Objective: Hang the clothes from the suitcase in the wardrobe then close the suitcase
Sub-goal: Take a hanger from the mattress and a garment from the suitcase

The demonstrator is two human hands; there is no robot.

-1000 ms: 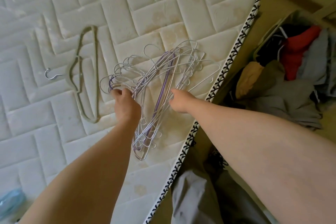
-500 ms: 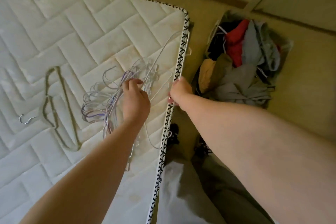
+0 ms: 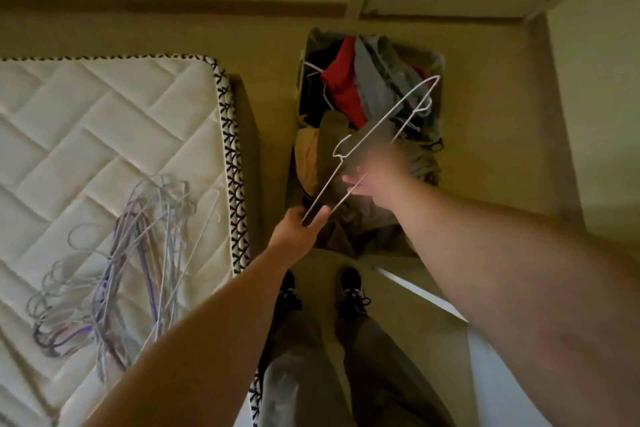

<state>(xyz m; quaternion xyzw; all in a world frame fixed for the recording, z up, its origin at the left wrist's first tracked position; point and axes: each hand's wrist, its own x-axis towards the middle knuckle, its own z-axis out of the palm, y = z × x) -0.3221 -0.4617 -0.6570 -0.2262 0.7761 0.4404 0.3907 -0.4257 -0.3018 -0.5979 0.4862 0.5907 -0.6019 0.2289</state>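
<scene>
A: So you were at the hanger-to-garment step. Your left hand [image 3: 298, 226] pinched one end of the white wire hanger [image 3: 387, 114], fingers curled on the wire, with the hanger held slanted over the open suitcase [image 3: 313, 36]
B: Agreed. Your right hand [image 3: 377, 170] was motion-blurred beside the hanger's lower wire, so I couldn't tell whether its fingers were clamped on it or apart
A: The clothes were in the suitcase on the floor, just ahead of your feet, with a red garment [image 3: 343, 87] and a grey garment [image 3: 375, 85] on top. It looked full, so I judged the task early
B: The spare hangers [image 3: 121, 253] lay piled on the mattress [image 3: 104, 114], apart from the case
A: Next move, by my read, called for your right hand to lift one garment clear, then for the hanger to go in through its neck. Snag risk was thin wire in loose fabric
</scene>
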